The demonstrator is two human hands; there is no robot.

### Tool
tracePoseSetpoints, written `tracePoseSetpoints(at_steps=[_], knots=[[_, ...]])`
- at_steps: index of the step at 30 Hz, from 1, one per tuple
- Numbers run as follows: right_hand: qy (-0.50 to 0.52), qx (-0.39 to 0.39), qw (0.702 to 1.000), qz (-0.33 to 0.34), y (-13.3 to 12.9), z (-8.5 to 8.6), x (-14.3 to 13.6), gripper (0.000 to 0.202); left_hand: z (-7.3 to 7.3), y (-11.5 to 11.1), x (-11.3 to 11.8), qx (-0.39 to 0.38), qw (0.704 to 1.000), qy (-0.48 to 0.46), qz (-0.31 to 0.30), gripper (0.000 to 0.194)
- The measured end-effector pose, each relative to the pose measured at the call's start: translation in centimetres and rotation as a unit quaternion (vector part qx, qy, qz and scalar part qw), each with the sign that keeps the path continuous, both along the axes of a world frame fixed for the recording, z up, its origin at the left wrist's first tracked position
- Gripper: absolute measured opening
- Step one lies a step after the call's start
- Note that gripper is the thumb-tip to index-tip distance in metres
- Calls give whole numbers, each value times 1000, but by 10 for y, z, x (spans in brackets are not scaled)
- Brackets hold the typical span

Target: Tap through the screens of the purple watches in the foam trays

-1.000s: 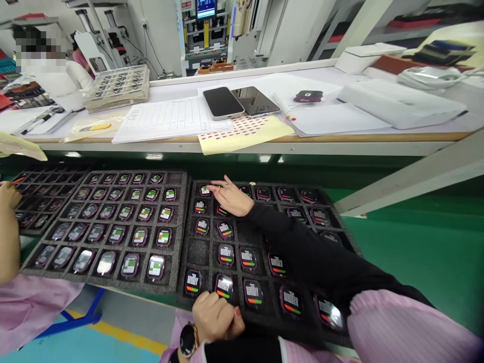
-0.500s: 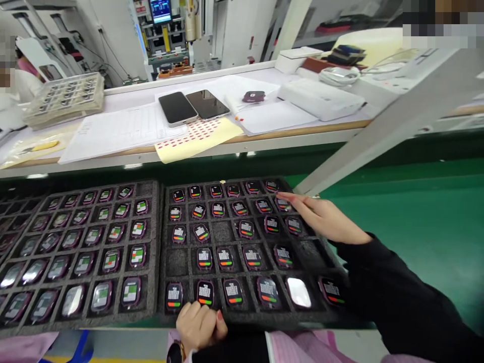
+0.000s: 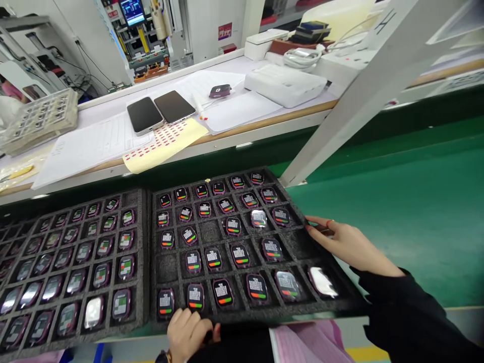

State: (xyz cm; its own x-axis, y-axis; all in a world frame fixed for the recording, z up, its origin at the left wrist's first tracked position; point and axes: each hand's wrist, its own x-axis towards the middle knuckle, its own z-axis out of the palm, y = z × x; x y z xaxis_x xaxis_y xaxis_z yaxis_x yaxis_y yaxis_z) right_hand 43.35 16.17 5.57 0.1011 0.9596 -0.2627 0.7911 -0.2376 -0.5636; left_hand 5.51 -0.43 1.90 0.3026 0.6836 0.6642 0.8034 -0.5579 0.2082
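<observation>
A dark foam tray (image 3: 223, 318) holds rows of purple-cased square watches, most with lit screens of white marks over an orange and green bar; a few compartments hold no watch. My left hand (image 3: 189, 330) is closed with its fingers curled over the tray's front edge, near a watch (image 3: 195, 296) in the front row. At the right edge of the same tray, my right hand (image 3: 350, 244) has its thumb and fingers closed around the rim, beside the watch (image 3: 281, 216) in the rightmost column.
A second foam tray (image 3: 141, 282) of watches with green-patterned screens lies on the left. Behind, a shelf (image 3: 264, 123) bears two phones (image 3: 161, 112), papers, a yellow sticker sheet (image 3: 162, 146) and white boxes. A slanted white post (image 3: 340, 106) rises behind the right tray.
My right hand has moved from the tray's back right corner toward the middle of its right edge. The view has shifted, and my left hand stays at the front edge.
</observation>
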Motion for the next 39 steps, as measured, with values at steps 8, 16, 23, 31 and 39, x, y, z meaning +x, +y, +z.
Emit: tracePoseSetpoints(at_steps=[8,16,23,31,39], knots=[[0,33,999,42,13,6,-2,63,7,2,-3,-30,999,44,-9,22],[-32,94,993,58,37,-4,-15,67,16,18,17,-38,995,11,88,17],[-42,241,969,21,9,0,-33,63,9,6,22,-35,987,-50,147,16],[173,303,887,303,-58,7,-115,44,5,-2,7,-1,973,-74,217,16],[265,277,812,441,-86,-10,-189,56,-12,-20,-13,17,959,-27,282,5]])
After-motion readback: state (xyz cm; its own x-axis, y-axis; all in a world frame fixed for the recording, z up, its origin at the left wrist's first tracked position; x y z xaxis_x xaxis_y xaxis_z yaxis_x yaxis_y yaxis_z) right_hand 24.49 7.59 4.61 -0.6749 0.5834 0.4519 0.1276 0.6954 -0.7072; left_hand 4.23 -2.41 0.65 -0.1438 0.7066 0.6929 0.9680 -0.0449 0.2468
